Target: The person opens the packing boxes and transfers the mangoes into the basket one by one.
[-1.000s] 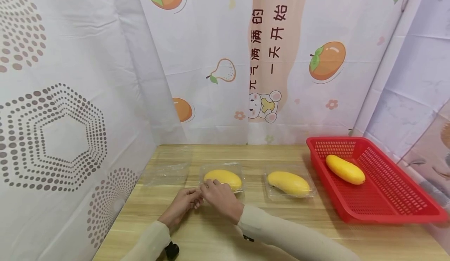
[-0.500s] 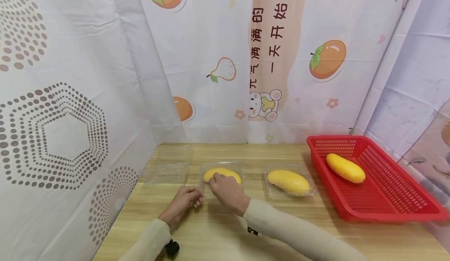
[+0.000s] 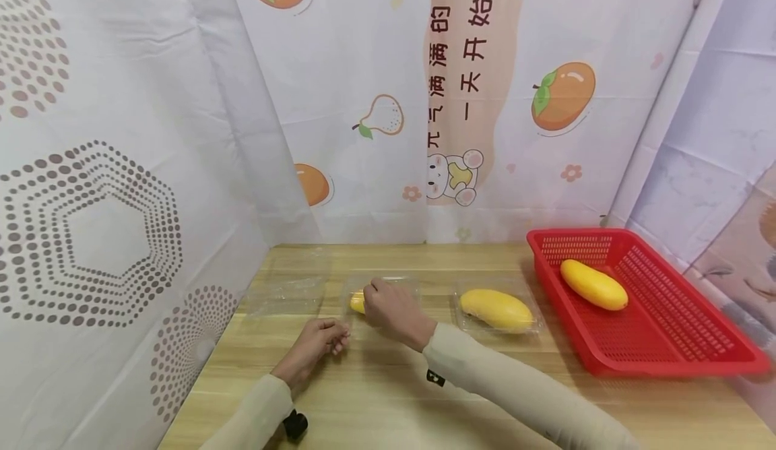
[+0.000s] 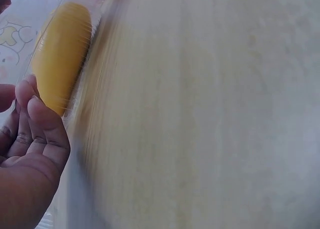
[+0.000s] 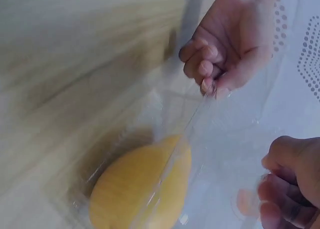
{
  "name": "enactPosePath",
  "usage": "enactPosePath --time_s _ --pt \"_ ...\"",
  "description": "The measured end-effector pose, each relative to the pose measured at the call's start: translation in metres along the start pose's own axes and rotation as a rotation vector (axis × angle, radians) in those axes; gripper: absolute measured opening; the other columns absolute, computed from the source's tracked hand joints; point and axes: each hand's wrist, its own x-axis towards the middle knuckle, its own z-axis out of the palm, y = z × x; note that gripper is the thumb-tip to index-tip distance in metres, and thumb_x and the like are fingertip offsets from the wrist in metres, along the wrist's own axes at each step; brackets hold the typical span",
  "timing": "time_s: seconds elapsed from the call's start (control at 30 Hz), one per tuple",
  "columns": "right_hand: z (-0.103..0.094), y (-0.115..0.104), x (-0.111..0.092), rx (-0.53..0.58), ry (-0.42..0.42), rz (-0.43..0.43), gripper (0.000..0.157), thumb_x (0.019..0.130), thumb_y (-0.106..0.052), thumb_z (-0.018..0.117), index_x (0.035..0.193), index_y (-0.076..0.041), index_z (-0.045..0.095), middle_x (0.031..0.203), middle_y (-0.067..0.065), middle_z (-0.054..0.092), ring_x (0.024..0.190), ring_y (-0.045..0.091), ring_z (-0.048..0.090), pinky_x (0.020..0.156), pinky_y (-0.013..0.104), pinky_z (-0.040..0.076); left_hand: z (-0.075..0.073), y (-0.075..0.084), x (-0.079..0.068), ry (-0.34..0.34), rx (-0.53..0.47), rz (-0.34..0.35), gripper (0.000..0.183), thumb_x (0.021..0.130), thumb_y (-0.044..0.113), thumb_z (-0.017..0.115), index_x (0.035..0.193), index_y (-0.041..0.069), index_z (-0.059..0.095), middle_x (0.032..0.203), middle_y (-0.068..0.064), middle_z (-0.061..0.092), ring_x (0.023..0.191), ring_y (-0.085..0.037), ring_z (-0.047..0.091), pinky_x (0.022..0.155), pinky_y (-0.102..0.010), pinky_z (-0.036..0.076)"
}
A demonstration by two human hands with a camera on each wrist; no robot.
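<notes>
A clear plastic clamshell box (image 3: 407,281) with a yellow mango (image 5: 137,184) in it stands mid-table. My left hand (image 3: 312,347) is at its near left corner; in the right wrist view its thumb and fingertips pinch the thin clear edge of the box. My right hand (image 3: 397,312) is over the box and covers most of the mango in the head view. Its thumb and forefinger come together at a faint clear edge in the right wrist view. In the left wrist view the mango (image 4: 62,54) shows behind ribbed clear plastic, beyond the left fingertips.
To the right is another clear box (image 3: 533,329) with a mango (image 3: 497,310) inside. A red basket (image 3: 679,367) at the far right holds one mango (image 3: 594,285). At the back left lies a clear plastic box (image 3: 285,297) without fruit. Patterned curtains (image 3: 364,46) hang behind.
My right hand has moved from beside the left fingertips, away and to the right, over the box, now hiding more of the mango. The left hand has stayed nearly in place.
</notes>
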Motion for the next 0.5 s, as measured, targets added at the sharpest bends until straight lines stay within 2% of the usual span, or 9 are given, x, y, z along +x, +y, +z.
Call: enactPosePath --time_s 0.27,0.5 --pt "-0.004 0.014 0.0 0.017 0.083 -0.012 0.016 0.092 -0.016 0.075 0.08 -0.013 0.065 0.073 -0.002 0.055 0.052 0.008 0.047 0.043 0.022 0.038 -0.001 0.0 0.002 0.007 0.0 -0.007 0.029 0.104 0.015 0.06 0.106 -0.013 0.067 0.087 -0.012 0.067 0.073 -0.015 0.057 0.064 -0.026 0.05" --pt "-0.009 0.031 -0.001 0.16 0.073 0.031 0.015 0.092 -0.016 0.08 0.087 -0.011 0.066 0.081 0.0 0.054 0.057 0.01 0.053 0.049 0.022 0.044 -0.001 -0.001 0.002 -0.002 -0.013 -0.01 0.031 0.103 0.017 0.062 0.105 -0.014 0.066 0.085 -0.01 0.067 0.073 -0.015 0.057 0.064 -0.026 0.05"
